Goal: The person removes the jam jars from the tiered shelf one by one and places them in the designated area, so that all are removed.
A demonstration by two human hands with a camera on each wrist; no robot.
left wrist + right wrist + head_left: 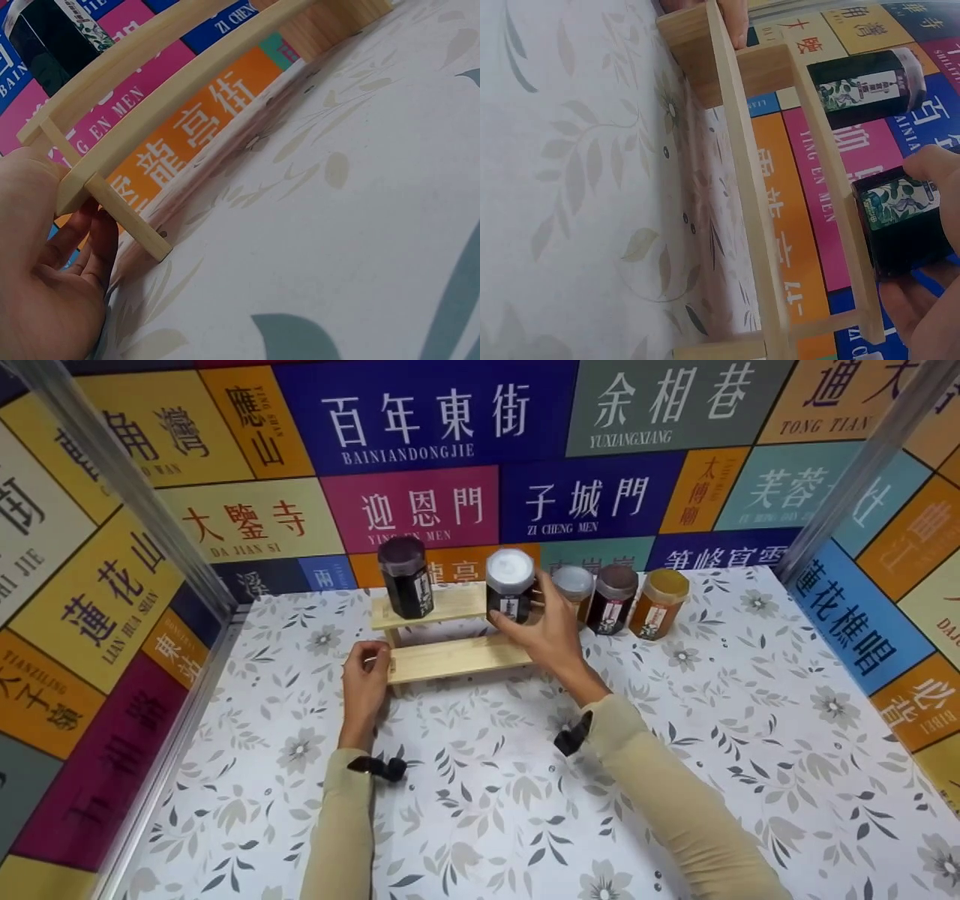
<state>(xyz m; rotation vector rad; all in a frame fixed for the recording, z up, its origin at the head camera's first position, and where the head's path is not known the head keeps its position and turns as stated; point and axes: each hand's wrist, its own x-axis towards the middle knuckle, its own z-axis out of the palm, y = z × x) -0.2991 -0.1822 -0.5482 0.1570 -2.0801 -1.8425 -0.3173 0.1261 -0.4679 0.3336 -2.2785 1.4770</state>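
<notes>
- The left hand pinches the left end of the two-tier wooden stand; the right hand grips a white-lidded dark jar between thumb and fingers, at the right part of the upper tier.
- That jar could tip or drop if the grip loosens while its base is only partly over the narrow board.
- Uneven contact is another risk: a push sideways or backward from the right hand could slide the stand, and a tug from the left hand could do the same.
- Such a jolt could rock the dark-lidded jar, which stands unheld near the upper tier's left end.
- The right fingers lie close to the grey-lidded jar, so a wide withdrawal might knock it into the brown-lidded jar and the yellow-lidded amber jar.
- Only the head view shows that row of three jars clearly, on the floral tablecloth.
- The right wrist view shows the held jar's leafy label and its base at the upper board; whether weight rests there, I cannot tell.
- The left wrist view reveals curled fingers beside the stand's front leg, half hidden from above.
</notes>
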